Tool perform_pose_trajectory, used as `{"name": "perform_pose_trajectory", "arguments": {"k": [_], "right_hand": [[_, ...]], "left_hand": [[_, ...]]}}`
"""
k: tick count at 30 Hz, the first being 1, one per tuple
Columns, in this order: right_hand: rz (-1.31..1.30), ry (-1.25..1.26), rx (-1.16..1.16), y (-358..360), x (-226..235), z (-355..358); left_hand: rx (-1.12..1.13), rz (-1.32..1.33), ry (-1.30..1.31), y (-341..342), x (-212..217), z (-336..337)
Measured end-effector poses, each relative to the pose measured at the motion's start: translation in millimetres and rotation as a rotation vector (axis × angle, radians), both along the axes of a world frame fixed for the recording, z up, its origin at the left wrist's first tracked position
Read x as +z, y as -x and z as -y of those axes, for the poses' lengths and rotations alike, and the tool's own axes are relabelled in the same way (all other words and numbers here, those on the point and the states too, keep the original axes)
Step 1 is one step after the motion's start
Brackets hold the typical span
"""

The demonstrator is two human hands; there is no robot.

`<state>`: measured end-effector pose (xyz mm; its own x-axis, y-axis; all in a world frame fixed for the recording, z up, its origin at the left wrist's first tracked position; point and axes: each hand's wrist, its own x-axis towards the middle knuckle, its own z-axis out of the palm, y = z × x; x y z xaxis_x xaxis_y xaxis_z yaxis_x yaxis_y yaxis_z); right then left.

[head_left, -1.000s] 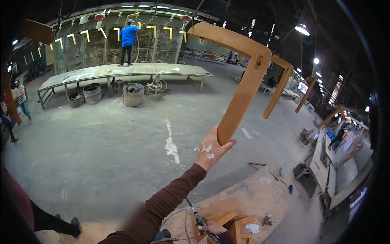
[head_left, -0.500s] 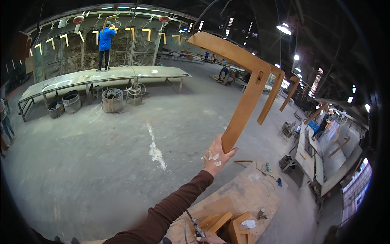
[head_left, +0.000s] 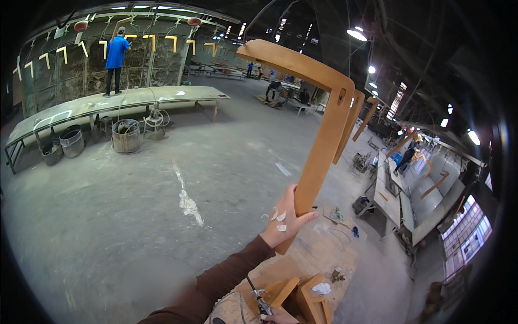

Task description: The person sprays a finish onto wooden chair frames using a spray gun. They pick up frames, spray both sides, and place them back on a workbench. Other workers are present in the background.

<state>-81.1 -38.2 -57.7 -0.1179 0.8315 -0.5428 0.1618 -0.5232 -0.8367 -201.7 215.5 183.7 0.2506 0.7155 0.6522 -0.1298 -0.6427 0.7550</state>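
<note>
Your left hand (head_left: 286, 221) is wrapped around the lower end of the tan L-shaped wooden frame piece (head_left: 324, 135), holding it upright. Your right hand (head_left: 278, 318), well below that piece, is mostly cut off; its grip can't be told, with a metal spray gun (head_left: 263, 303) at it.

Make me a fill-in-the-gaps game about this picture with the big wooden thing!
1. The left hand holds up a bent wooden piece shaped like the letter ____.
2. The person's sleeve is dark ____.
3. On the long platform far off stands a person in a ____ top.
4. The held hand has small white ____ stuck on its fingers.

Missing words: L; brown; blue; plasters
</note>
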Motion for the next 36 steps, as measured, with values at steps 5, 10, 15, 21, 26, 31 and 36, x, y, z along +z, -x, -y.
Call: {"name": "perform_pose_trajectory", "arguments": {"k": [5, 10, 15, 21, 26, 31, 36], "right_hand": [[-0.112, -0.044, -0.089, 14, 18, 1], [-0.112, -0.015, -0.09, 26, 28, 9], [-0.007, 0.008, -0.053, 28, 30, 14], [0.023, 0.005, -0.044, 25, 25, 18], [0.078, 0.004, -0.017, 24, 23, 20], [0.108, -0.002, -0.011, 22, 15, 26], [0.073, -0.014, -0.031, 17, -7, 37]], "left_hand": [[-0.541, 0.143, 0.197, 22, 21, 38], [-1.007, 0.282, 0.317, 37, 41, 71], [-1.162, 0.331, 0.423, 46, 60, 95], [-1.17, 0.355, 0.399, 48, 75, 105], [-1.132, 0.369, 0.408, 46, 80, 105], [-1.107, 0.358, 0.408, 43, 81, 105], [-1.081, 0.375, 0.388, 43, 82, 102]]}}
